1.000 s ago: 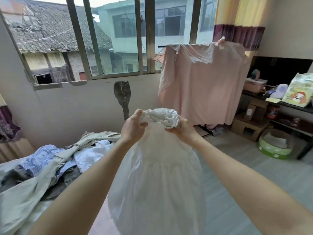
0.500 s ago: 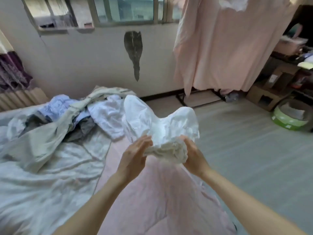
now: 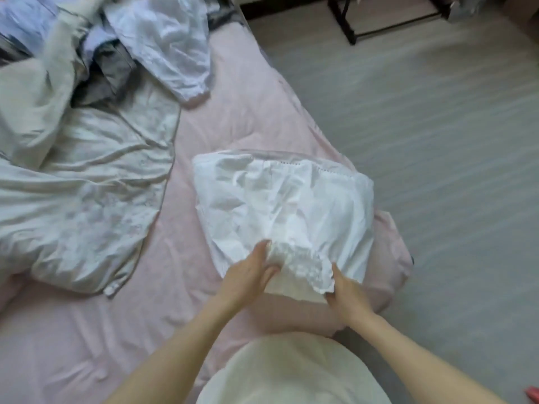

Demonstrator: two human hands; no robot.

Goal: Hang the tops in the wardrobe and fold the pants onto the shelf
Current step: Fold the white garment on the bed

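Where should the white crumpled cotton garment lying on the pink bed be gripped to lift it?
Probably at the gathered, elasticated band at the near edge of the white crumpled cotton garment, coming from the near side. It is bunched thick there, and the left hand and right hand already flank it, while the rest lies spread flat on the pink bed.

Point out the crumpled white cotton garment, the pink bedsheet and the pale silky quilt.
crumpled white cotton garment (image 3: 291, 205): head view, its spread middle.
pink bedsheet (image 3: 233, 112): head view, bare stretch above the garment.
pale silky quilt (image 3: 87, 193): head view, its wrinkled centre.
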